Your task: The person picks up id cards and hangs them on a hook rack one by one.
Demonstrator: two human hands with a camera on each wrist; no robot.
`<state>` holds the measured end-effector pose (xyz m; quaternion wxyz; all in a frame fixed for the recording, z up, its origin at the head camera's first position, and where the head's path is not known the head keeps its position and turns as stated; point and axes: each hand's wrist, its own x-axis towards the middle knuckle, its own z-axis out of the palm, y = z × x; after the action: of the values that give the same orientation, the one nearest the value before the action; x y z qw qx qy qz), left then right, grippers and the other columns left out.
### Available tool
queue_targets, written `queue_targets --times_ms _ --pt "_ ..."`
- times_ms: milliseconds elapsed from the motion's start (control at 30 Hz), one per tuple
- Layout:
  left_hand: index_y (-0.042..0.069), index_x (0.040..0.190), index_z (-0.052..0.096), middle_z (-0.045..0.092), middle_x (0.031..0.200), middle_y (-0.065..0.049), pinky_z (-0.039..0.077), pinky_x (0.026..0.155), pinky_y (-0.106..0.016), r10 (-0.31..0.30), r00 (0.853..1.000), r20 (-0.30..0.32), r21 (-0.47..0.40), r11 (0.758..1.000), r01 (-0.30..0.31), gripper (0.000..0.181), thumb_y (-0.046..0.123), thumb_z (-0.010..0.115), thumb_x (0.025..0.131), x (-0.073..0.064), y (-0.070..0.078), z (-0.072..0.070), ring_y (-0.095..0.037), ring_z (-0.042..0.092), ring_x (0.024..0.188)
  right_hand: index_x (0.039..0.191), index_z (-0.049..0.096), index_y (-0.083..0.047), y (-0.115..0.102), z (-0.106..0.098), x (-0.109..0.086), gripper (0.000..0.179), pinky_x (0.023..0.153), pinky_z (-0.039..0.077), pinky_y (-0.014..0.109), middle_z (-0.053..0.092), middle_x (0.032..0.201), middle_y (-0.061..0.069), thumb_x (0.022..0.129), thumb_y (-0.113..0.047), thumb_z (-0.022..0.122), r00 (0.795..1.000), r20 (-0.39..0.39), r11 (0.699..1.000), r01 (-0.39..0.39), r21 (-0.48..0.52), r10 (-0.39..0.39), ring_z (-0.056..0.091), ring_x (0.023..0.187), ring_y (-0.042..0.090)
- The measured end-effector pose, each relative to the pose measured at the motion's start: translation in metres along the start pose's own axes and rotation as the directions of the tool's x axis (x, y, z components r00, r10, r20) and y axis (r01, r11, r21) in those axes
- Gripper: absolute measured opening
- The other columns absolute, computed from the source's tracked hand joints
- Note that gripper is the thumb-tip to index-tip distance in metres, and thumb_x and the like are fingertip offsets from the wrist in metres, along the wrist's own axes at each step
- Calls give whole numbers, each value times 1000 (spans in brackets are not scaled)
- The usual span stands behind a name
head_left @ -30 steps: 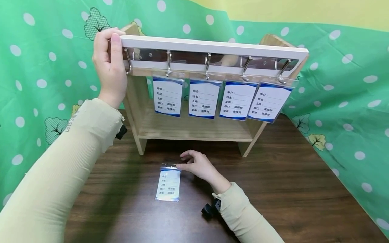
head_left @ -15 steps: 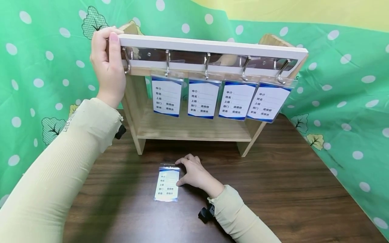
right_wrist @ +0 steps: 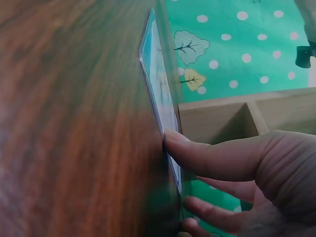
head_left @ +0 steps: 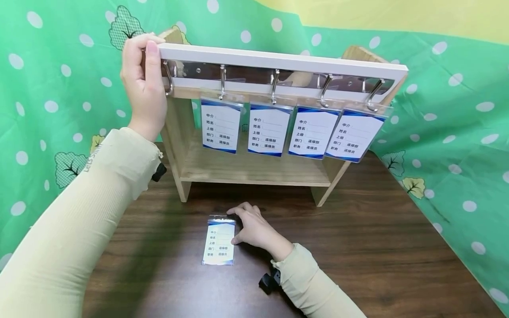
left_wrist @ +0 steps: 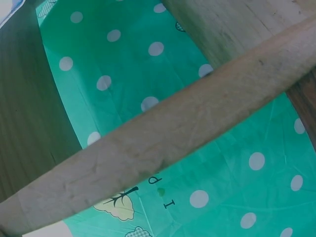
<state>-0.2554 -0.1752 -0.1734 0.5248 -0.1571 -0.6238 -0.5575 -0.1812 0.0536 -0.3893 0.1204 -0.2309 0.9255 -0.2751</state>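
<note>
My left hand [head_left: 143, 86] grips the left end of the white rail [head_left: 278, 56] of a wooden hook rack, thumb in front and fingers curled over the top. On the dark table below lies a badge holder [head_left: 219, 243] in clear plastic with a blue-and-white card. Beside it is my right hand [head_left: 254, 229], its thumb touching the holder's right edge and its forefinger near the top corner. In the right wrist view the thumb [right_wrist: 212, 155] meets the edge of the badge holder [right_wrist: 160, 79], which looks flat. Other fingers are partly hidden behind it.
Several similar badge holders [head_left: 268, 129] hang from the metal hooks, while the leftmost hook [head_left: 169, 78] bears none. The rack's lower shelf [head_left: 254, 170] stands just behind the loose badge. Green dotted cloth [head_left: 449, 132] surrounds the table [head_left: 397, 247].
My right hand has shifted slightly left and its thumb has spread down along the badge holder's right edge. The holder stays on the table, and my left hand keeps its grip.
</note>
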Motion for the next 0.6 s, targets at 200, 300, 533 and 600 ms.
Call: queue_targets --times_ms 200,300,533,600 --pt "13 100 65 54 97 17 40 94 -22 3 1000 -6 -2 1000 -3 22 9 44 101 1 0 0 -6 52 101 127 65 -12 -4 -1 3 63 95 47 46 57 130 7 69 -2 87 999 44 999 32 -19 -31 47 116 31" --pt "13 100 65 54 96 17 40 93 -22 3 1000 -10 -6 1000 -3 22 8 44 101 1 0 0 -6 51 100 127 66 -13 -6 -1 6 63 94 48 47 55 131 7 69 -1 86 997 70 999 29 -20 -28 46 116 31" --pt "13 100 65 54 97 17 40 94 -22 9 1000 -11 -2 1000 -9 22 8 44 101 1 -1 0 -6 51 101 128 63 -11 -9 -3 13 67 94 47 46 54 128 10 67 2 86 994 105 1000 -26 8 26 39 115 32" --pt "12 101 65 54 97 17 40 95 -22 4 1000 -6 5 1000 -4 22 9 44 101 1 -1 1 -6 51 101 128 63 -11 -10 -3 16 67 93 45 45 56 123 10 67 2 86 993 111 999 -43 10 42 39 112 31"
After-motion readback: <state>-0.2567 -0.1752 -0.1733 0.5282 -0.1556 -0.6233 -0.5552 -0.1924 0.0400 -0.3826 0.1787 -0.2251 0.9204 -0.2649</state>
